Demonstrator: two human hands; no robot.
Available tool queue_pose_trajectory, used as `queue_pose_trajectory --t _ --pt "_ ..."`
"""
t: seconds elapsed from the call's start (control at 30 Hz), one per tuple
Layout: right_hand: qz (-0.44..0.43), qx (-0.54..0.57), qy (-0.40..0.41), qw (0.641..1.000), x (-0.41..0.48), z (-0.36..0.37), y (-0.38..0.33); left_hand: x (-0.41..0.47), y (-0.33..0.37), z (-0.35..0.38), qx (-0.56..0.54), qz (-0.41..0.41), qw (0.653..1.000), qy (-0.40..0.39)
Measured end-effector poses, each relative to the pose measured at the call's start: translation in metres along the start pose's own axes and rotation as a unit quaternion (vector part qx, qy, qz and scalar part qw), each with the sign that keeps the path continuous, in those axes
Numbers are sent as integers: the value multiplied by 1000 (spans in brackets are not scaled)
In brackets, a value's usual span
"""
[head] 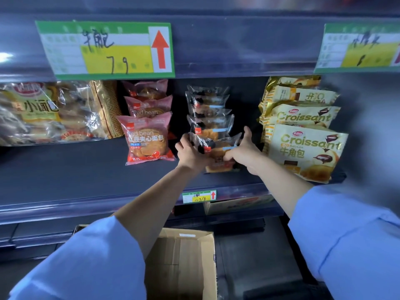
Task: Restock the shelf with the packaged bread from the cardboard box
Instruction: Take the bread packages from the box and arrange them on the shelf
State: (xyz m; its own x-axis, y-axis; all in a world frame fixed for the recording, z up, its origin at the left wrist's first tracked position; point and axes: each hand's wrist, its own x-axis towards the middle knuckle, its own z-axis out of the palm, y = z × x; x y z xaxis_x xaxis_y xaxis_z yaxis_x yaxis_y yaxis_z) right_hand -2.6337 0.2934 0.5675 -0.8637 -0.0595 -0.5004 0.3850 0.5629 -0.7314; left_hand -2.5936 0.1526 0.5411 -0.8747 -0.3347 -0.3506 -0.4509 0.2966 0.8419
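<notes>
Dark shelf (65, 169) spans the view. Cardboard box (184, 267) at 6 o'clock below it, flaps open, inside looks bare. Croissant bags (303, 148) stacked at 3 o'clock; pink red-bean buns (147, 139) in a row at 10 o'clock of the hands. Clear-wrapped bread packs (210, 113) lined up at centre. Front pack (218, 152) stands on the shelf, leaning back on the row. Left hand (190, 152) closed on its left edge; right hand (244, 151) pinches its right edge (thumb up, fingers curled over the wrapper)

Dim bluish light, blurred bent edges, soft focus
</notes>
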Motion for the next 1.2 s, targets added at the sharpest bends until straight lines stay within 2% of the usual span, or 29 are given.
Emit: queue_pose_trajectory --t 0.07,0.2,0.33,0.5,0.67,0.77,0.87,1.07,1.2 --pt "20 48 -13 999 5 0 0 6 0 -3 -46 6 999 -13" --pt "32 139 -71 987 14 8 1 15 0 -5 -140 -6 982 -128" --pt "-10 190 -68 979 19 8 2 14 7 1 -136 35 983 -120" --pt "-35 218 -59 974 26 2 8 13 11 1 -212 46 970 -114" --pt "-33 168 -75 982 31 9 19 26 -8 12 -211 19 960 -181" --pt "-46 153 -64 985 36 9 21 27 -7 16 -191 41 967 -164" --pt "-52 143 -48 987 36 6 23 24 2 11 -239 48 959 -144" --pt "-50 236 -14 970 38 -2 5 36 19 -1 -348 -21 935 -64" --pt "-18 300 -2 954 55 -8 -11 68 13 -1 -358 -35 930 -75"
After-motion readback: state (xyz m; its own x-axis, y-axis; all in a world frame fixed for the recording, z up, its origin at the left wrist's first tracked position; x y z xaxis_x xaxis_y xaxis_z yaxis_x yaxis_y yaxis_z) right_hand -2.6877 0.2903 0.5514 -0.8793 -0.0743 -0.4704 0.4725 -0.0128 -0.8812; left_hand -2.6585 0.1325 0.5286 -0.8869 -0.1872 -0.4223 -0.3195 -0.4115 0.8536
